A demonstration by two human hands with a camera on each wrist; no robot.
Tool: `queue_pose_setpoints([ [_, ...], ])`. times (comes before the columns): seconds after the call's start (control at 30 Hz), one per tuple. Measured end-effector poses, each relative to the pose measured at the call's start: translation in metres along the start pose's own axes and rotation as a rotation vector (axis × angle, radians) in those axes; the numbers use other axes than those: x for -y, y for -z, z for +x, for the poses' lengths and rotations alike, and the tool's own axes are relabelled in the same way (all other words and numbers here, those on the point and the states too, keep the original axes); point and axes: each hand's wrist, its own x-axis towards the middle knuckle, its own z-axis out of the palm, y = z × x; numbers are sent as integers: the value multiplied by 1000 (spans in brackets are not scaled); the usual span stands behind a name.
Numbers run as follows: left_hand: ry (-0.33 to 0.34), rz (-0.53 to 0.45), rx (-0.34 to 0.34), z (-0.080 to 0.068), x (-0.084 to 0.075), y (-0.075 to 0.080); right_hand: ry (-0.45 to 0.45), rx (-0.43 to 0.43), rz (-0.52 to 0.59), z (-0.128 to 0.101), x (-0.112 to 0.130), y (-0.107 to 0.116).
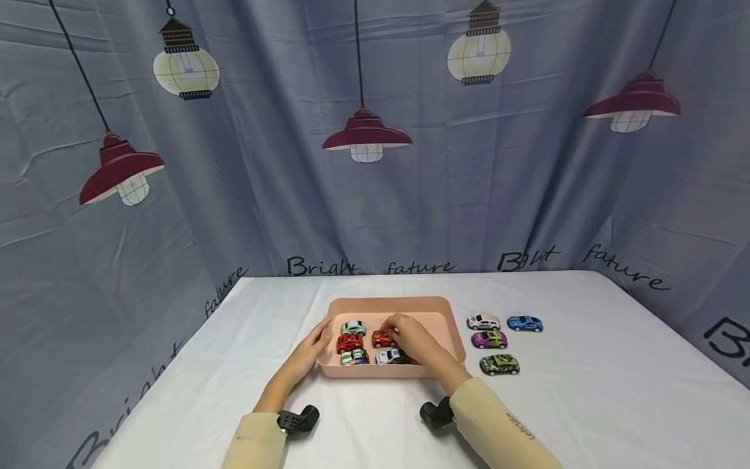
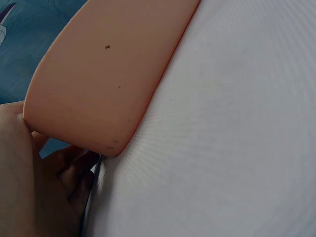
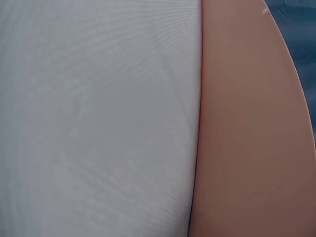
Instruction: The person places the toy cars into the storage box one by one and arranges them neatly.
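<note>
The tray (image 1: 375, 372) holds some cars (image 1: 353, 327) with 4 out, right hand (image 1: 416, 337) pinching a red car (image 1: 380, 339), loose left hand (image 1: 306, 352) touching the tray.

"What can you read there?"
"'Bright fature', spelled with an a, in black script along the lower curtain (image 1: 410, 215)."
"Just once?"
"It repeats: whole at the middle, squeezed by a fold farther right, and again down the left side. A large 'B' stands at the right edge."
"And the right sleeve (image 1: 499, 426)?"
"Dark lettering, too small to make out."
</note>
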Motion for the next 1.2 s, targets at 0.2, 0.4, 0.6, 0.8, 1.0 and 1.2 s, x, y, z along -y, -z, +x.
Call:
queue_pose_setpoints([
  [0.2, -7, 13, -3, -2, -1, 0, -9, 4, 4, 0, 1, 0],
  [0.4, 2, -6, 2, 0, -1, -1, -41, -21, 14, -4, 0, 7],
  [0.6, -2, 16, -2, 1, -2, 1, -42, -100, 31, -10, -11, 26],
  [0.8, -3, 26, -1, -1, -3, 1, 8, -141, 85, -22, -31, 45],
  [1.0, 1, 26, -4, -1, -3, 1, -46, -173, 62, -40, -51, 67],
  [1.2, 7, 14, 1, -2, -3, 1, -99, -193, 21, -53, -75, 86],
])
